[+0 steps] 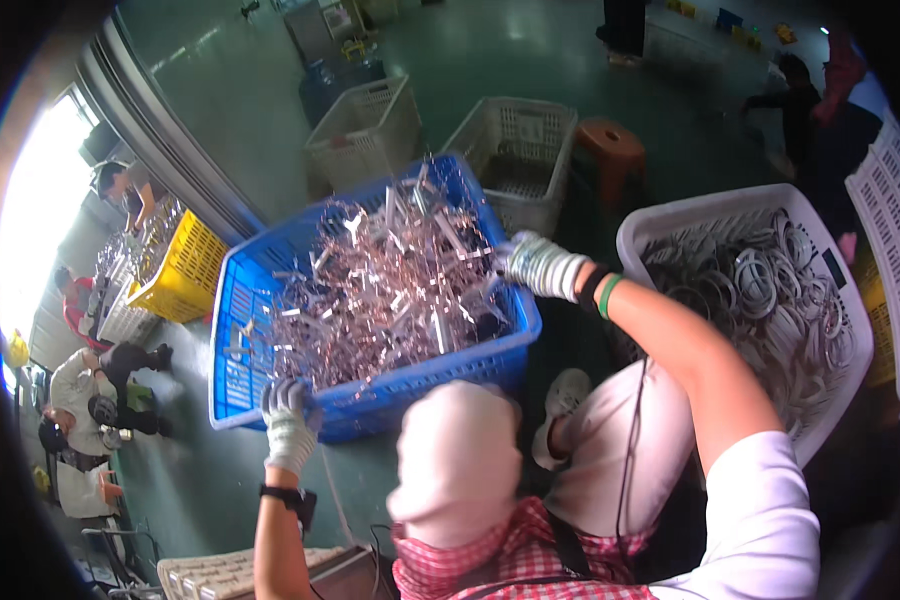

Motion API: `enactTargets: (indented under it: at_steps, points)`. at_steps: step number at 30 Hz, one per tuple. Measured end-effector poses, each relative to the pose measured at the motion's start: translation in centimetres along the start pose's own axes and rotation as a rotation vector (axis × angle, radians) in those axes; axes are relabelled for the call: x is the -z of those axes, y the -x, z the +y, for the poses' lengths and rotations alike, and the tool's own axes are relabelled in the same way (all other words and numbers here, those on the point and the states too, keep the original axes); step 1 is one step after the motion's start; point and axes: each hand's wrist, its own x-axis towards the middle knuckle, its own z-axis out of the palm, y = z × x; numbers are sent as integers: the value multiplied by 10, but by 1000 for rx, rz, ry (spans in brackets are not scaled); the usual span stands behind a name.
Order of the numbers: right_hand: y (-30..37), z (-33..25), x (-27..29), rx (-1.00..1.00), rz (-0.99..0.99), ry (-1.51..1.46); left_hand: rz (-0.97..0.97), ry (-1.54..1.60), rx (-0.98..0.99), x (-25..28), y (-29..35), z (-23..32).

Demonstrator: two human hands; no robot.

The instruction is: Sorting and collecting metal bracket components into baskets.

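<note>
A blue plastic crate (450,362) stands tilted in front of my knees, heaped with thin shiny metal strips and scraps (385,285), some coppery in the light. My left hand (289,425), in a striped knit glove, has its fingers hooked over the crate's near rim at the left. At the right side, my gloved right hand (542,264) grips the rim near the heap's edge; its fingertips are partly hidden. Next to my right arm sits a white crate (633,232) full of pale rings (755,285).
Two pale crates (365,150) (530,205) and an orange stool (612,150) stand beyond the blue crate. A yellow crate (185,270) is by the door frame at left. Several people work at the left; a person (795,110) is at far right. A beige slatted surface (240,570) lies near my left forearm.
</note>
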Motion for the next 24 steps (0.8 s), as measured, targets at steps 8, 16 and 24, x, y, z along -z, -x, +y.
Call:
enactTargets:
  at_steps: [8, 16, 24]
  points:
    - [7, -1, -18, -156, 80, -300, -279, 268, -2, 4, -12, -42]
    - [8, 9, -45, -516, -126, -1038, -198, 67, 120, 4, 32, -114]
    - [-5, -20, -42, -458, 1, -905, 130, 285, 764, -29, 78, -4]
